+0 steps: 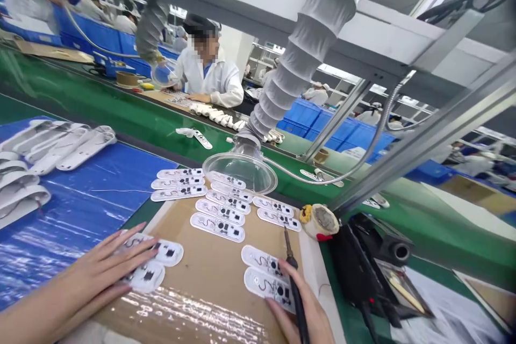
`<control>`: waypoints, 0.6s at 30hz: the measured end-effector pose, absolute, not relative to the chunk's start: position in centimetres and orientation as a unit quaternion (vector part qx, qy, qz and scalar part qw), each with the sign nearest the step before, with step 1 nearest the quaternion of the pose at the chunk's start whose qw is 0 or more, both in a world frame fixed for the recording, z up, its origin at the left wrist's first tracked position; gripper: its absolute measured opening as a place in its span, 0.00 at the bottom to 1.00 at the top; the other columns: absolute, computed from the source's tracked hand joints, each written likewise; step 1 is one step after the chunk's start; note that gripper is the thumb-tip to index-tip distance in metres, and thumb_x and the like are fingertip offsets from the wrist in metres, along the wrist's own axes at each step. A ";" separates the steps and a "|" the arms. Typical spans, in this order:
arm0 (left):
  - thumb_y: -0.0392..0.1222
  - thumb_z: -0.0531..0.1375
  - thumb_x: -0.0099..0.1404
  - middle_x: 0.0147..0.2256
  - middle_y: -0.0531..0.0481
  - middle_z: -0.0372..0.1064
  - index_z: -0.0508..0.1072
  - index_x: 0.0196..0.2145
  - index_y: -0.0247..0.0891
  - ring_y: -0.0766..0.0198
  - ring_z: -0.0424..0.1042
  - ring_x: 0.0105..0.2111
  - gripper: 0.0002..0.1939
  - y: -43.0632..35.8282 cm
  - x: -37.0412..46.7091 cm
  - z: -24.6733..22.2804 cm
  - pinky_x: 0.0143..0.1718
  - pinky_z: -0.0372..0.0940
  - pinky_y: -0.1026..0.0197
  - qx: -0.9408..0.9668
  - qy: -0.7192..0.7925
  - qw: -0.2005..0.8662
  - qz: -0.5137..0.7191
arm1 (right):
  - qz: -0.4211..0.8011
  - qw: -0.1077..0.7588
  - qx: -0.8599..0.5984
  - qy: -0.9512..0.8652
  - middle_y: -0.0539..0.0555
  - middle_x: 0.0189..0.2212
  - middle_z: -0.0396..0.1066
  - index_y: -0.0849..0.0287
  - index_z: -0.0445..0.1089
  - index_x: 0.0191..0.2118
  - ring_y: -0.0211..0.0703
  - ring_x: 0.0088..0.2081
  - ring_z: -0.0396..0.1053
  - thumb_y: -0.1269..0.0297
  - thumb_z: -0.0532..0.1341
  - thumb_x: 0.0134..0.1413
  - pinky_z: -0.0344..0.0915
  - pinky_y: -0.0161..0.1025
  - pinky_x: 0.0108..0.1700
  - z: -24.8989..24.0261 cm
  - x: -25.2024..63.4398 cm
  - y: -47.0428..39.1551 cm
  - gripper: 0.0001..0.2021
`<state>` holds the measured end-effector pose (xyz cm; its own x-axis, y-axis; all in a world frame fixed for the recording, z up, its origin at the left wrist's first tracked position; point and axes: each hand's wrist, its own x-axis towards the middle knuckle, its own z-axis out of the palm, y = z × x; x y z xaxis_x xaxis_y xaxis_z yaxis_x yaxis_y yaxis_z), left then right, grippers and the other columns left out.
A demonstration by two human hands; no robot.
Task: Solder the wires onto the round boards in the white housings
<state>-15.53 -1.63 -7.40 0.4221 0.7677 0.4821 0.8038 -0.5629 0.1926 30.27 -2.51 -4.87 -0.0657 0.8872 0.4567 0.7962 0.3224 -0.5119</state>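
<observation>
My left hand [107, 266] lies flat, fingers stretched, over two white oval panels [171, 253] with small black electronic parts; it partly hides them. In my right hand [308, 309] is a soldering iron [293, 264], its tip pointing away from me toward a panel [278, 219] farther back. I cannot tell whether the tip touches that panel. Two more panels [262, 284] with thin wires sit side by side at my right fingers, which overlap their right ends. Several similar panels [217, 227] lie in rows beyond my hands on a brown board [189, 274].
A clear fume hood [239, 169] hangs over the back rows. To the right stand a round tip-cleaning pot [322, 220] and a black soldering station [352, 269]. White strap-shaped housings [86, 148] lie on blue sheeting [133, 172]. Across the green line sits a co-worker [213, 75].
</observation>
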 end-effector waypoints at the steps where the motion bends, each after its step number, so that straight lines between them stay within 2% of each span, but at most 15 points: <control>1: 0.52 0.49 0.81 0.68 0.67 0.66 0.56 0.74 0.63 0.58 0.56 0.74 0.27 -1.8 -15.0 -7.5 0.79 0.36 0.50 -0.858 -0.439 0.050 -0.261 | 0.064 0.359 -0.590 -0.720 0.57 0.52 0.82 0.51 0.76 0.60 0.55 0.48 0.84 0.53 0.67 0.63 0.83 0.41 0.48 -4.3 30.4 -2.3 0.21; 3: 0.56 0.54 0.79 0.66 0.67 0.68 0.58 0.73 0.62 0.60 0.62 0.71 0.28 -1.7 -12.8 -7.4 0.79 0.30 0.56 -0.893 -0.373 0.088 -0.238 | 0.065 0.350 -0.616 -0.703 0.57 0.51 0.82 0.51 0.72 0.63 0.56 0.48 0.84 0.57 0.68 0.62 0.83 0.44 0.48 -3.3 29.9 -1.5 0.25; 4: 0.57 0.57 0.78 0.66 0.66 0.69 0.61 0.73 0.60 0.60 0.64 0.70 0.29 -1.6 -11.3 -7.2 0.79 0.32 0.57 -0.907 -0.340 0.097 -0.230 | 0.067 0.344 -0.626 -0.697 0.57 0.50 0.82 0.51 0.71 0.64 0.55 0.47 0.84 0.58 0.69 0.60 0.83 0.44 0.47 -2.8 29.5 -1.0 0.27; 5: 0.57 0.60 0.76 0.66 0.64 0.68 0.64 0.71 0.57 0.58 0.65 0.70 0.29 -1.4 -9.4 -6.9 0.79 0.36 0.56 -0.916 -0.317 0.100 -0.224 | 0.069 0.341 -0.631 -0.693 0.57 0.49 0.82 0.52 0.70 0.65 0.55 0.46 0.84 0.59 0.69 0.59 0.83 0.45 0.47 -2.4 29.1 -0.3 0.28; 7: 0.56 0.64 0.74 0.66 0.57 0.69 0.69 0.68 0.52 0.53 0.66 0.69 0.28 -1.1 -4.9 -6.2 0.76 0.55 0.48 -0.925 -0.302 0.075 -0.217 | 0.074 0.342 -0.634 -0.690 0.57 0.48 0.82 0.53 0.69 0.65 0.55 0.47 0.84 0.61 0.69 0.60 0.82 0.47 0.49 -1.8 28.4 1.1 0.28; 10: 0.50 0.67 0.72 0.65 0.49 0.72 0.73 0.63 0.43 0.46 0.69 0.67 0.25 -0.5 2.1 -5.1 0.69 0.66 0.40 -0.938 -0.292 0.038 -0.184 | 0.075 0.351 -0.631 -0.688 0.58 0.52 0.81 0.53 0.68 0.66 0.54 0.53 0.82 0.61 0.67 0.63 0.80 0.47 0.55 -1.3 28.7 2.4 0.26; 13: 0.53 0.64 0.75 0.61 0.43 0.75 0.75 0.61 0.37 0.42 0.72 0.64 0.24 -0.1 7.5 -4.1 0.65 0.69 0.35 -0.938 -0.300 0.015 -0.171 | 0.072 0.369 -0.628 -0.681 0.59 0.61 0.77 0.53 0.65 0.68 0.54 0.59 0.78 0.58 0.67 0.65 0.79 0.46 0.58 -1.5 30.1 1.7 0.28; 15: 0.54 0.62 0.76 0.63 0.40 0.72 0.73 0.63 0.36 0.41 0.71 0.65 0.26 0.2 9.0 -3.6 0.64 0.70 0.34 -0.936 -0.310 0.014 -0.170 | 0.061 0.389 -0.619 -0.679 0.59 0.64 0.74 0.53 0.64 0.69 0.55 0.60 0.78 0.56 0.67 0.66 0.80 0.45 0.57 -2.1 31.0 0.3 0.29; 18: 0.58 0.59 0.77 0.68 0.45 0.66 0.68 0.69 0.42 0.47 0.69 0.67 0.29 1.6 6.5 -2.9 0.68 0.66 0.37 -0.922 -0.349 -0.003 -0.165 | 0.036 0.393 -0.615 -0.683 0.57 0.62 0.76 0.50 0.64 0.70 0.57 0.57 0.79 0.56 0.67 0.66 0.82 0.45 0.53 -3.9 31.4 -2.4 0.30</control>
